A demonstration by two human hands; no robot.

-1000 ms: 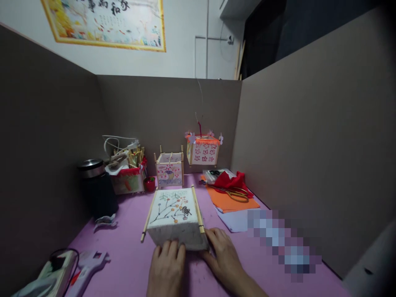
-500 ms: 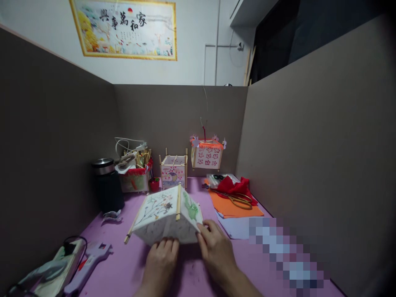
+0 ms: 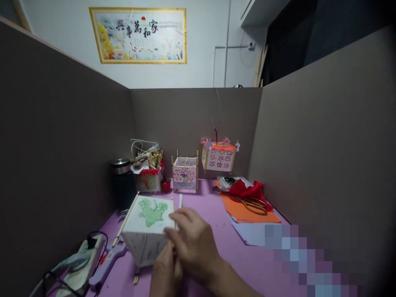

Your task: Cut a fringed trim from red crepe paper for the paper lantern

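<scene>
1. Paper lantern (image 3: 150, 214), stick-framed, sits tilted at the near left-centre of the purple table (image 3: 216, 247), green drawing facing up, bare pale side toward the person
2. Right hand (image 3: 198, 241) pinches the lantern's right edge, narrow grip, fingertips over the edge and thumb at the near corner
3. Left hand (image 3: 165, 270) curls in low by that same corner, just under the right thumb; fingers bent close, can't tell from here what is between them
4. Lavender plastic tool (image 3: 109, 264) lies left of the lantern, beside a pale power strip (image 3: 82, 268) with dark cable
5. Behind, left to right: dark thermos (image 3: 122, 185), red-trimmed box (image 3: 148, 181) full of sticks and cords, small red pot (image 3: 166, 186), moon-picture lantern (image 3: 185, 179) standing upright
6. Star-pattern lantern (image 3: 219, 160), orange trim, hangs at the back, right of those
7. Right side: gold-handled scissors (image 3: 255, 206) and red cloth (image 3: 247, 190) on orange sheets (image 3: 243, 211), pale sheet (image 3: 247, 233) partly underneath; blurred patch near the right corner, contents unreadable
</scene>
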